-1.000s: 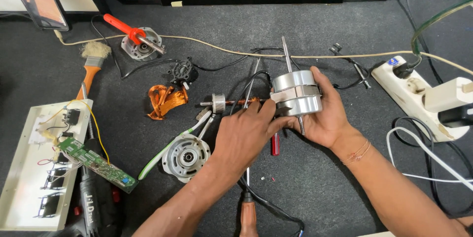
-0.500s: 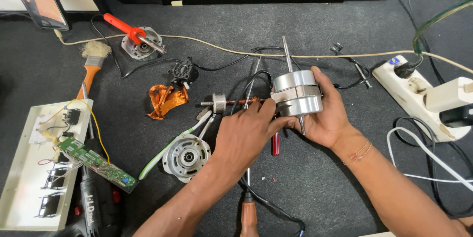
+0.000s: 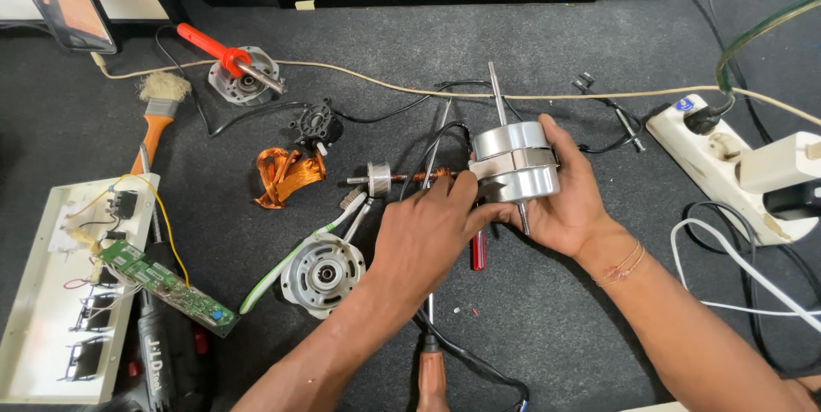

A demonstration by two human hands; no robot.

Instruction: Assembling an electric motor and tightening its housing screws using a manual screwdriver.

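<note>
Dark grey matting (image 3: 599, 309) covered the workbench, strewn with parts and cables. At its middle the right hand (image 3: 575, 202) was wrapped around a silver motor housing (image 3: 516, 162), fingers curled over the top and far side, thumb under it, gripping it firmly with its shaft (image 3: 497, 95) pointing away. The left hand (image 3: 428, 237) was bunched, its fingertips (image 3: 466, 189) pinched together against the seam on the housing's near side; whether they held anything small could not be told. Just beside that hand lay a rotor (image 3: 380, 179) on its spindle, and nearer the person a round end cap (image 3: 323, 271). Further left sat a copper winding (image 3: 286, 177), a paintbrush (image 3: 158, 117), a green circuit board (image 3: 162, 284) and a white tray (image 3: 51, 309). A white power strip (image 3: 727, 160) lay well apart on the right.
</note>
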